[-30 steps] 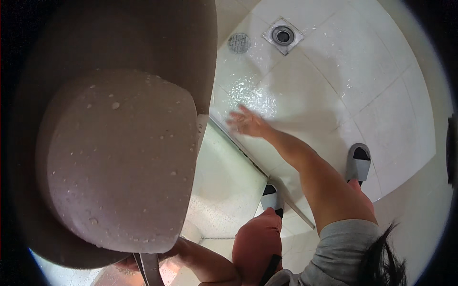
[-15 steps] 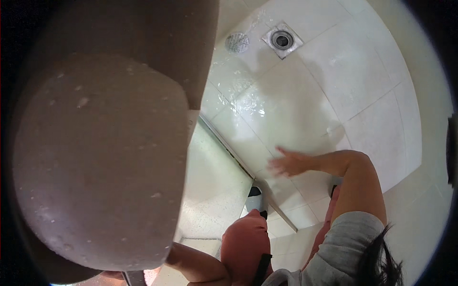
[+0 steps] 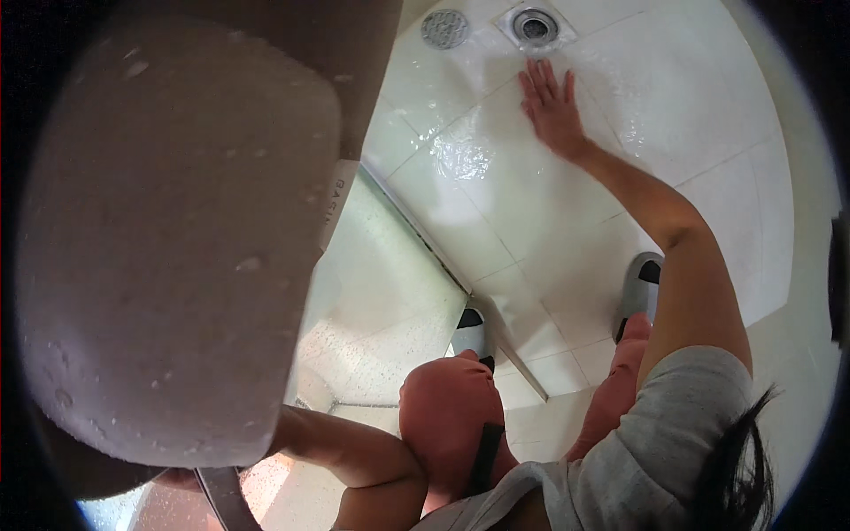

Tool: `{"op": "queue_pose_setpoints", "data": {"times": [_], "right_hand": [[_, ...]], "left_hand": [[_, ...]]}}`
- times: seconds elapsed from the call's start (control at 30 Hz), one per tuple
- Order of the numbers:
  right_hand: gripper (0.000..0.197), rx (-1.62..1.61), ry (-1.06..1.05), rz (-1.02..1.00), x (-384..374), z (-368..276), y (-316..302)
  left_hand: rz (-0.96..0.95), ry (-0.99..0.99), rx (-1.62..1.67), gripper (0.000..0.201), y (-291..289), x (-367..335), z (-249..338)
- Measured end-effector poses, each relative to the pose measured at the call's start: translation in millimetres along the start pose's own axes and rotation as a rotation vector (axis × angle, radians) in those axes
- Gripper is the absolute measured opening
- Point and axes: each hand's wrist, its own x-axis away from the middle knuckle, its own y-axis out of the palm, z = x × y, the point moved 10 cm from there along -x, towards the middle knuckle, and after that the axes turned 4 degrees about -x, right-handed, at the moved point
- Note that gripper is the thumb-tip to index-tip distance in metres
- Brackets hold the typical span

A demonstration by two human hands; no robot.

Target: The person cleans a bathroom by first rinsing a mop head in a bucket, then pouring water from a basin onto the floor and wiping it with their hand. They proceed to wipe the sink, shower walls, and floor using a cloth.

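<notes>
Since the frame half a second ago, the right hand (image 3: 552, 106) is moving away from the person's feet and is now reaching to just short of the square drain (image 3: 536, 29). Its fingers are spreading, thumb apart, with the back of the hand facing up; whether the palm is pressing on the tiled floor (image 3: 708, 88) cannot be told. The square drain is lying just beyond the fingertips. A round grate (image 3: 444, 29) is lying to its left. A wet, shining patch (image 3: 460, 155) is showing nearer the person than the drain, to its left. A large brown object (image 3: 177, 248), dotted with water drops, is filling the area well left of the drain. Below that object, farthest from the drain, the left hand (image 3: 181, 479) is staying mostly hidden; its grip cannot be told. Two grey slippers (image 3: 638, 285) are standing on the person's side of the drain.
</notes>
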Motion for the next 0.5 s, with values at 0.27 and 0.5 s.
{"op": "queue_pose_setpoints", "data": {"times": [0.27, 0.5], "right_hand": [[0.05, 0.212, -0.653, -0.026, 36, -236, 95], [0.053, -0.273, -0.19, -0.017, -71, -110, 71]], "left_hand": [[0.017, 0.004, -0.034, 0.07, -14, -9, 8], [0.04, -0.024, -0.053, 0.069, -21, -5, 8]]}}
